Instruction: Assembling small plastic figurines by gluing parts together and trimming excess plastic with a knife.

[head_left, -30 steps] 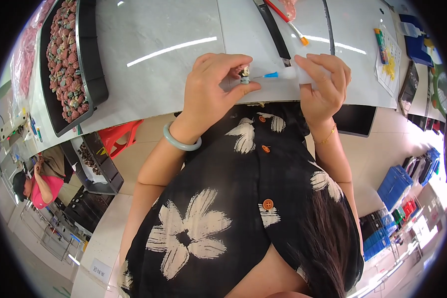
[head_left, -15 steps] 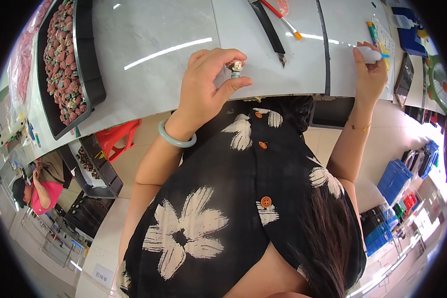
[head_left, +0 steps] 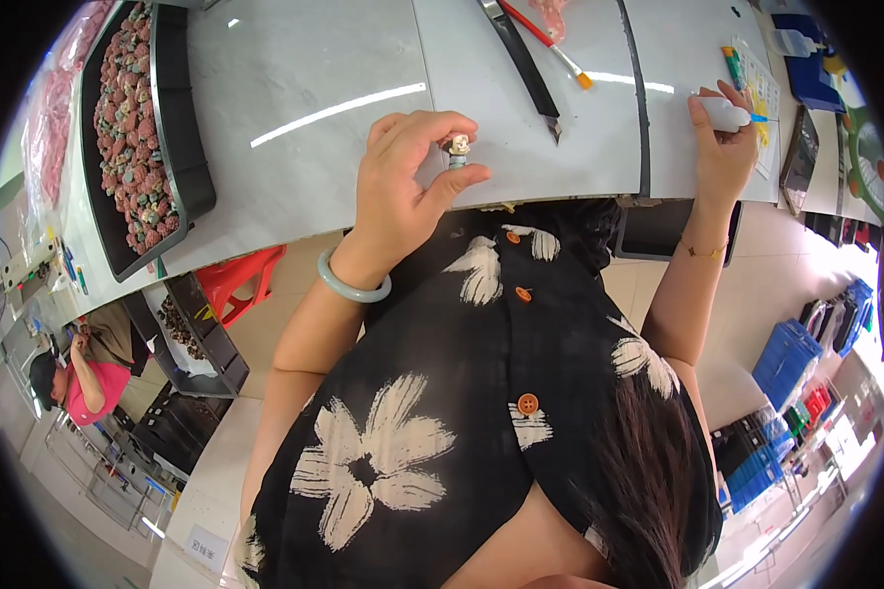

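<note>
Left hand: the left hand [head_left: 398, 182] pinches a small figurine [head_left: 458, 152] between thumb and fingers, upright, just above the table's [head_left: 314, 167] near edge.
Right hand: well apart at the right, the right hand [head_left: 725, 147] is curled around a white bottle [head_left: 723, 113], its blue tip [head_left: 759, 119] pointing right.
Between the hands: a black knife [head_left: 525, 74] lies beyond them, its blade end toward the near edge; a dark strip [head_left: 641, 128] crosses the table nearer the right hand.
Beside the knife: a red brush [head_left: 550, 44] and, at the top edge, a pink piece [head_left: 551, 17].
Right end: a paper [head_left: 768, 83] with yellow marks lies beside the bottle; beyond are a dark phone-like slab [head_left: 801, 157] and a green fan [head_left: 866, 167].
Black tray: at the left, the tray [head_left: 198, 147] holds many small pink and grey pieces [head_left: 128, 128].
Blue bin: at the far right, the bin [head_left: 807, 83] has a clear bottle [head_left: 792, 42] at its top.
Lower bin: below the table, a dark bin [head_left: 228, 358] contains small brown pieces [head_left: 177, 329], near a red stool [head_left: 241, 285].
</note>
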`<state>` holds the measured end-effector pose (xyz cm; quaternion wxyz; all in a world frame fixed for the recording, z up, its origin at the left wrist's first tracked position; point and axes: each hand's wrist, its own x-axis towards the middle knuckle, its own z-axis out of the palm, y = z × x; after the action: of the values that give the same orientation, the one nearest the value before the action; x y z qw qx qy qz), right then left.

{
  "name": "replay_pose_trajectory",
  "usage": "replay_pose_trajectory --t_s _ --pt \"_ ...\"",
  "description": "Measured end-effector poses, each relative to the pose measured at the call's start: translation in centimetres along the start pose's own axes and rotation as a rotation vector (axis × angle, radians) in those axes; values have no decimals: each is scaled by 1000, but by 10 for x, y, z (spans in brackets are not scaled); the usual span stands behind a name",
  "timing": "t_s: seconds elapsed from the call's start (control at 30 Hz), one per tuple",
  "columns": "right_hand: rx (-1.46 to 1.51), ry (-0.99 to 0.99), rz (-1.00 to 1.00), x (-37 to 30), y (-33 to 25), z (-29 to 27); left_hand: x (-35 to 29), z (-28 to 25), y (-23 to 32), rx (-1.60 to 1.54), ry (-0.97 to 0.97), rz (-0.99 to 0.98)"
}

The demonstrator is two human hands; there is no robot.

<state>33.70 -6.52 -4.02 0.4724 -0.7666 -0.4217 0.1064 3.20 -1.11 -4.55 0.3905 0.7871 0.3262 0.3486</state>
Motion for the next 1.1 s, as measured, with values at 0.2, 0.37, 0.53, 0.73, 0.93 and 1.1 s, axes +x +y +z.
replay_pose_trajectory --t_s 0.2,0.37,0.53,0.73,0.93,1.1 --pt "-49 -13 12 8 -6 -9 8 -12 30 -992 39 -277" --pt "-64 -23 2 11 -11 -10 12 -7 36 -1472 -69 -291" --pt "-52 -35 22 10 -16 -12 9 -1 36 -1755 -104 -289" --pt "-79 -32 24 8 -20 -12 5 -2 40 -1711 -69 -309" --pt "-68 -32 13 6 -15 -10 6 -10 54 -951 116 -182" --pt "-102 -32 15 3 -16 -8 2 -13 48 -398 148 2"
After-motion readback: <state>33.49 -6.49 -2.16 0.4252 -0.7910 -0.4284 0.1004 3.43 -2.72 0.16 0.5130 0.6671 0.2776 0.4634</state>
